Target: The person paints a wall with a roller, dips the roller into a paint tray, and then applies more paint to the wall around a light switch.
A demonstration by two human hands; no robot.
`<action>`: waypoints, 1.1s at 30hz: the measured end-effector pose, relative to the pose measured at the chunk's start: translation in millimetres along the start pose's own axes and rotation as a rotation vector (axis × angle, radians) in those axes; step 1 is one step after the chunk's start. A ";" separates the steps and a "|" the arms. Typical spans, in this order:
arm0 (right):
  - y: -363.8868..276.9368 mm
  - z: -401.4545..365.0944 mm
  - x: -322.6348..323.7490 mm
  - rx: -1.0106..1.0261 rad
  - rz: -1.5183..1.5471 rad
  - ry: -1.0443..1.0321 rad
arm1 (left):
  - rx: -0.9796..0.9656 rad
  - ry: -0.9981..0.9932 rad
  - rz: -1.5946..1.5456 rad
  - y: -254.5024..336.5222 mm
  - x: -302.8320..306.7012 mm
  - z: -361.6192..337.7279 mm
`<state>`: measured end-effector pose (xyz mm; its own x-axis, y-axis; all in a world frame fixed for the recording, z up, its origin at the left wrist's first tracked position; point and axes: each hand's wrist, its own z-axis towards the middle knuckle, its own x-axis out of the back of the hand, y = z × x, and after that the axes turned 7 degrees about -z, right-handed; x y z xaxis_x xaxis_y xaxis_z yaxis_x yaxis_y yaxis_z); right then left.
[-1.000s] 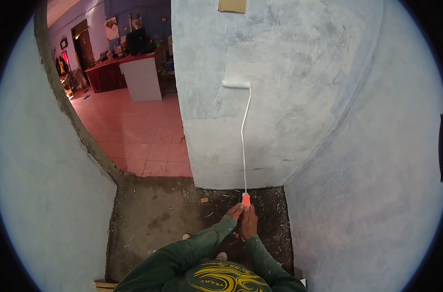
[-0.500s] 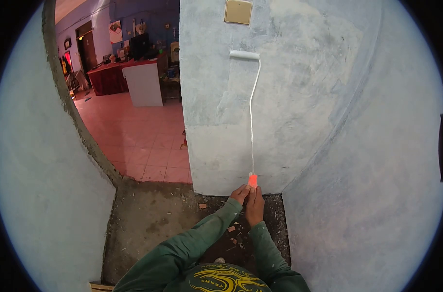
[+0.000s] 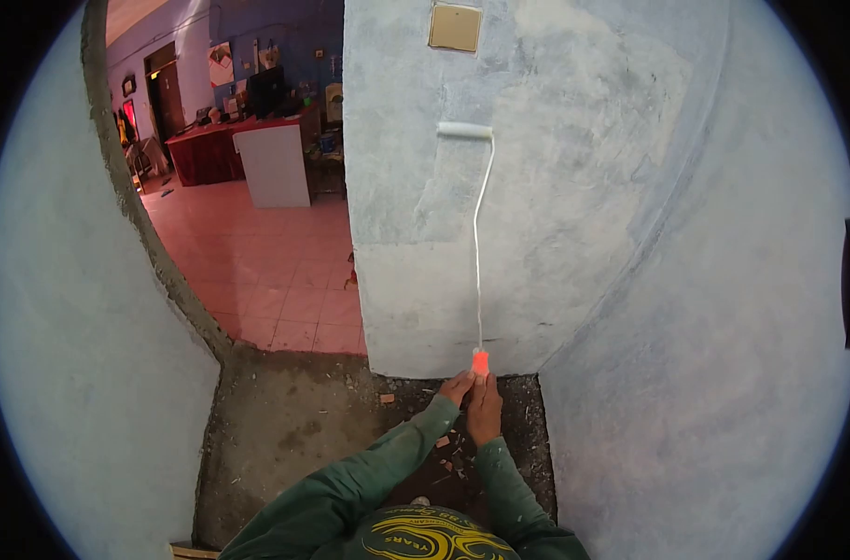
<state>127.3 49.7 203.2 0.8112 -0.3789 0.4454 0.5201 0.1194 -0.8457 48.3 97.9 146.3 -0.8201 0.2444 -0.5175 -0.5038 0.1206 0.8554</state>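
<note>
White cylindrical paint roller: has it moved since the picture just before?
Yes: the roller has moved down the pale blue-grey wall, farther below the square beige switch plate.

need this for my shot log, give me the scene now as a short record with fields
tool: paint roller with a long thin rod and orange handle
left hand: on the handle
right hand: on the handle
roller position: at the wall, below the beige plate
floor: rough, with a brick-coloured fragment
beyond opening: pink tiles, red-covered desk
</note>
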 end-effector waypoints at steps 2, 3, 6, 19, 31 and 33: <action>-0.4 -4.3 -0.8 -0.034 0.009 0.003 | 0.024 0.045 0.004 -1.8 0.1 -3.8; -3.8 -1.7 -0.2 -0.037 0.009 0.003 | 0.027 0.046 0.005 2.8 -1.0 -2.4; -21.4 18.8 5.0 -0.056 0.018 -0.006 | -0.035 -0.017 -0.011 23.7 -8.7 14.7; -56.8 47.6 14.9 0.043 0.095 0.054 | -0.065 0.027 -0.021 70.8 -33.1 32.8; -44.3 42.9 9.9 0.040 0.086 0.037 | -0.054 0.036 -0.019 56.0 -26.2 29.2; -31.1 36.0 3.5 0.047 0.075 0.040 | -0.045 0.036 -0.019 45.4 -19.3 23.8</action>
<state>123.6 77.7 241.6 0.8373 -0.4035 0.3688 0.4715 0.1915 -0.8608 47.7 121.5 195.7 -0.8192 0.2075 -0.5346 -0.5303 0.0809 0.8439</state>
